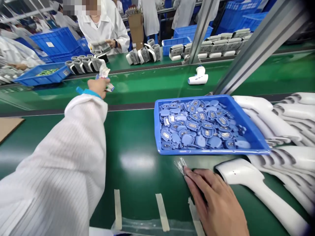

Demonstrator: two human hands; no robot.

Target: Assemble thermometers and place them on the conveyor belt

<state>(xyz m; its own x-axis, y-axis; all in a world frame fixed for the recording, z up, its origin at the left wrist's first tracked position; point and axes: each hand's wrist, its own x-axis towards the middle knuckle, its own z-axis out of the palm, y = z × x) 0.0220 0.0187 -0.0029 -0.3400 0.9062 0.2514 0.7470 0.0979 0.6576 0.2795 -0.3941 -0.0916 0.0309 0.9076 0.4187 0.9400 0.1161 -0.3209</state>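
Stretched out over the green conveyor belt, my left hand (pixel 98 87) is closed around a white device with blue parts (pixel 104 72). My fingers cover much of it, and a blue band circles that wrist. Lower right, my right hand (pixel 216 200) pinches a small bunch of thin, clear strands (pixel 180 165) between thumb and fingertips, just in front of a blue tray (pixel 211 152). The tray holds many small blue plastic parts (pixel 197 126) with metal pieces in some of them. Right of this hand lies a white curved housing (pixel 246 172).
White housings (pixel 283 121) are stacked at the right. A white gun-shaped device (pixel 198 78) lies on the belt near slanted metal posts (pixel 261 46). Grey-and-white cuffs (pixel 144 54) line the far side, where a person in white (pixel 105 26) works. Tape strips (pixel 162 211) mark the near edge.
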